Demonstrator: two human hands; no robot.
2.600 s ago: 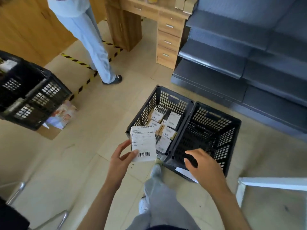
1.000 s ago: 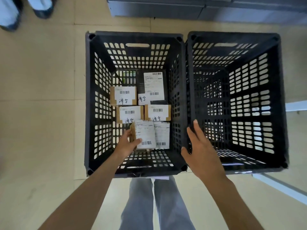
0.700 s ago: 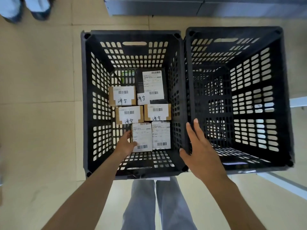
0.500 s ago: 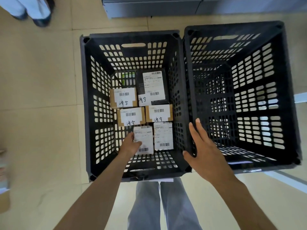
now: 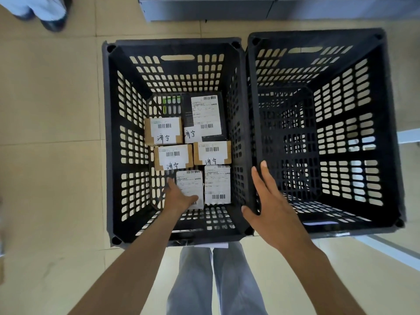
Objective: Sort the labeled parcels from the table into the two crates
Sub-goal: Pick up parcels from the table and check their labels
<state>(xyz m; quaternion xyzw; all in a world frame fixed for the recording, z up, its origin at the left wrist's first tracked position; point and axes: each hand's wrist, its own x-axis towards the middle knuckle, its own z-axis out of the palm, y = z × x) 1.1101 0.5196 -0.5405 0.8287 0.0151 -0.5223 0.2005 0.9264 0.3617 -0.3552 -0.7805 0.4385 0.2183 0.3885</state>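
The white parcel lay flat on the floor of the left crate, in the near row, just beside another white-labelled parcel. Half a second earlier it was in the same spot; 1 second earlier it was tilted and lifted in the fingers, so it had just been set down. The left hand rested on its near left corner, thumb across the label and fingers along the left edge; the grip looked loosened, though I cannot tell whether the fingers had fully let go. The right hand lay with straight fingers spread over the shared rims between the 2 crates, holding nothing, as in the earlier pictures.

Behind the new parcel sat 3 brown boxes with handwritten labels and 1 dark box at the back, making 6 parcels in this crate. The right crate showed only its bare mesh floor. Judged from this, the placing step was nearly done and the hand needed only to withdraw. Beyond the crates were the tiled floor, grey shelving and another person's shoe.
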